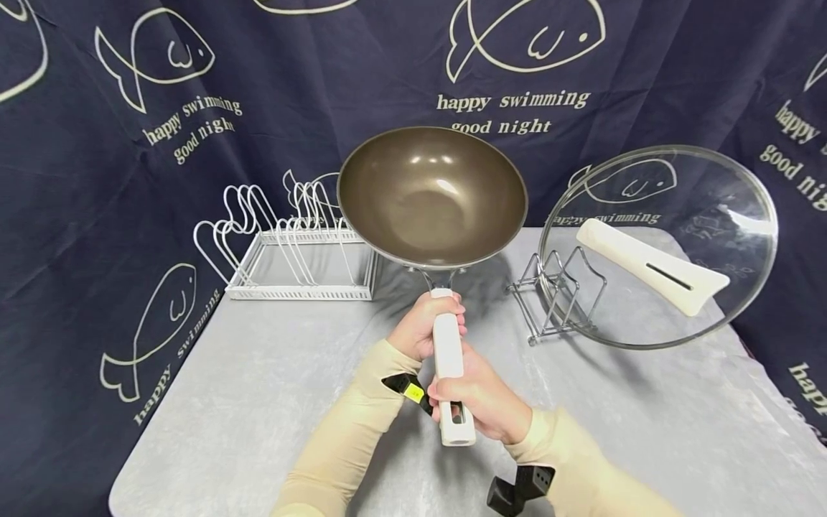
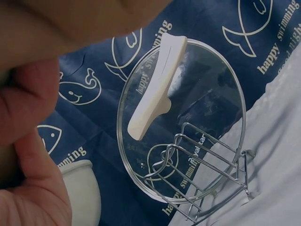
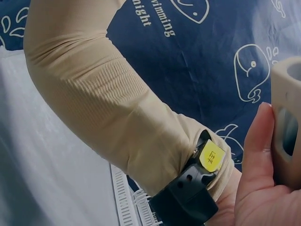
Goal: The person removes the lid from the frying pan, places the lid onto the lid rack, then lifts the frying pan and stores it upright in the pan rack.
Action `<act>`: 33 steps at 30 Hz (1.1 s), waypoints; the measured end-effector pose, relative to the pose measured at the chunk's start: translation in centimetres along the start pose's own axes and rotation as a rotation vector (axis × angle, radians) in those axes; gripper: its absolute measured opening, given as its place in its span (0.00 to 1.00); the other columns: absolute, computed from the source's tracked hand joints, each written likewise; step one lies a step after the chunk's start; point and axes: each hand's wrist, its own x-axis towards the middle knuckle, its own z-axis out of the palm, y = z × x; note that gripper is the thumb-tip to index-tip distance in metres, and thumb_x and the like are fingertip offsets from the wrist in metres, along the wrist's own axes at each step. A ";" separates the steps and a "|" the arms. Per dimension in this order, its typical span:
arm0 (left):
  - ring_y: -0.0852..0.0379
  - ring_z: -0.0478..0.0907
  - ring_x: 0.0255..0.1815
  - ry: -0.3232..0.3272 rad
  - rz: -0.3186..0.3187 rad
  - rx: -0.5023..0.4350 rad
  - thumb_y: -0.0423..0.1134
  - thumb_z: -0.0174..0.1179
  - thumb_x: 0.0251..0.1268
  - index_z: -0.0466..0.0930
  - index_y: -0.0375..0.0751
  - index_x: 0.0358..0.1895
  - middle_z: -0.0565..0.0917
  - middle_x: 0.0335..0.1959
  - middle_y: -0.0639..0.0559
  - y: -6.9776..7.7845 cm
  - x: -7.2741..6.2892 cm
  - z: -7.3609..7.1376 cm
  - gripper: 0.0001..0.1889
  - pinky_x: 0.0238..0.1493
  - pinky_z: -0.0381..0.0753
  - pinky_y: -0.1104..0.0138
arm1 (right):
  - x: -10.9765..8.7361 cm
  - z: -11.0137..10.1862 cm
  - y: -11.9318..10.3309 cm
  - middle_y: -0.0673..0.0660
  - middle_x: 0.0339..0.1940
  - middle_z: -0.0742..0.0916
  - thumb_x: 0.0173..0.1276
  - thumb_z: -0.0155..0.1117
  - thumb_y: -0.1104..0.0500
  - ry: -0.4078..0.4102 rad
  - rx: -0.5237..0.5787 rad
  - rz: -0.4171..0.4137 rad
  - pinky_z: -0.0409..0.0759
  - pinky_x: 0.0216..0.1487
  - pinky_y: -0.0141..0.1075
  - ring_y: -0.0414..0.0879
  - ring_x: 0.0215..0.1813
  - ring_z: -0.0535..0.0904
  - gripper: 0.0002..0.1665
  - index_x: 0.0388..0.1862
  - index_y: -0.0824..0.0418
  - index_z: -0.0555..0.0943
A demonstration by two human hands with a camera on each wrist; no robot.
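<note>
A deep frying pan [image 1: 433, 205] with a brown inside is held up over the table by its white handle [image 1: 449, 345], its open side toward me. My left hand [image 1: 423, 327] grips the handle close to the pan. Lower down, near the slotted end, my right hand [image 1: 484, 395] is wrapped round the same handle. The left wrist view has part of the left hand [image 2: 35, 188] beside the pan's pale outer wall [image 2: 82, 193]. In the right wrist view the right thumb [image 3: 258, 150] lies along the handle's end [image 3: 286, 174].
Right of the pan, a glass lid [image 1: 659, 337] with a white handle [image 1: 652, 266] stands tilted in a small wire rack [image 1: 562, 294]. A white rack [image 1: 300, 293] with wire dividers is at the back left of the grey table [image 1: 258, 402]. A dark blue fish-print curtain [image 1: 291, 79] hangs behind.
</note>
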 end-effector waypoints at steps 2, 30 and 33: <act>0.64 0.73 0.15 0.008 -0.004 -0.002 0.24 0.47 0.53 0.70 0.41 0.25 0.72 0.17 0.52 0.0 -0.1 -0.1 0.08 0.21 0.78 0.75 | 0.1 0.0 0.2 0.55 0.22 0.77 0.51 0.52 0.70 -0.008 0.000 -0.006 0.78 0.22 0.29 0.40 0.19 0.77 0.30 0.52 0.71 0.53; 0.65 0.71 0.14 -0.004 0.046 -0.009 0.25 0.47 0.52 0.69 0.42 0.27 0.70 0.15 0.54 0.9 0.4 -0.1 0.07 0.19 0.76 0.75 | 1.0 -0.5 0.6 0.55 0.21 0.78 0.50 0.52 0.71 -0.048 -0.024 -0.093 0.78 0.20 0.30 0.40 0.18 0.77 0.32 0.54 0.73 0.52; 0.64 0.70 0.15 -0.014 0.050 -0.006 0.24 0.46 0.51 0.68 0.42 0.27 0.70 0.15 0.54 1.1 0.6 0.2 0.08 0.19 0.76 0.75 | 0.9 -0.7 0.5 0.55 0.21 0.78 0.51 0.52 0.72 -0.051 -0.029 -0.106 0.78 0.20 0.31 0.41 0.19 0.78 0.32 0.54 0.72 0.51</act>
